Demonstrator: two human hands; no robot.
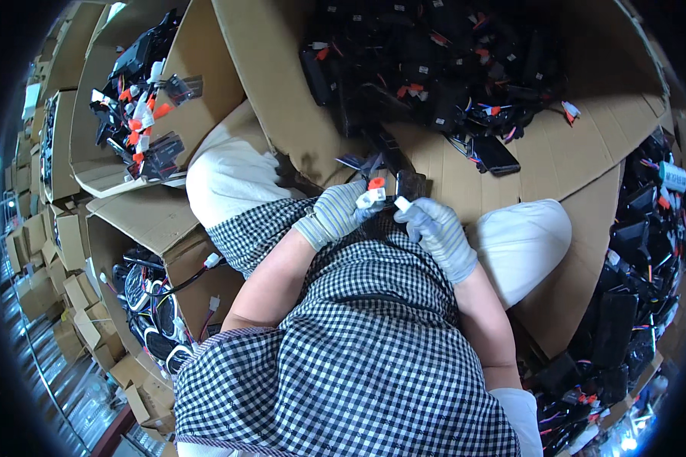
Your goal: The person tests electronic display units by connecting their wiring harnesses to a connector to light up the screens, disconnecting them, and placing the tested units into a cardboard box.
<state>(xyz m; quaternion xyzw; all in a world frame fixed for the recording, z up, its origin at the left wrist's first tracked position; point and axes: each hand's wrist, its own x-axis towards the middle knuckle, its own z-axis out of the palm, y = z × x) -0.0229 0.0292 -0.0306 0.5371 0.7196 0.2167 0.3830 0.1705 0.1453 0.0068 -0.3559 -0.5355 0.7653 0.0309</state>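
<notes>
My left hand (337, 212), in a striped work glove, is closed on a white plug connector (371, 198) with an orange-red part (376, 183) at its upper end. Just to the right, my gloved right hand (439, 234) pinches a small white connector (402, 203) between thumb and fingers. The two connectors are close together but apart. Behind them a black glossy module (410, 185) and a dark strip-like piece (387, 149) lie at the box edge. Whether these join the held connectors by wires is hard to make out.
A large cardboard box (465, 190) ahead holds many black modules with wires. Another box (206, 72) at upper left has similar parts with orange plugs. Below it, a box (133, 221) contains black-and-white round parts. More black modules (617, 320) are piled at right.
</notes>
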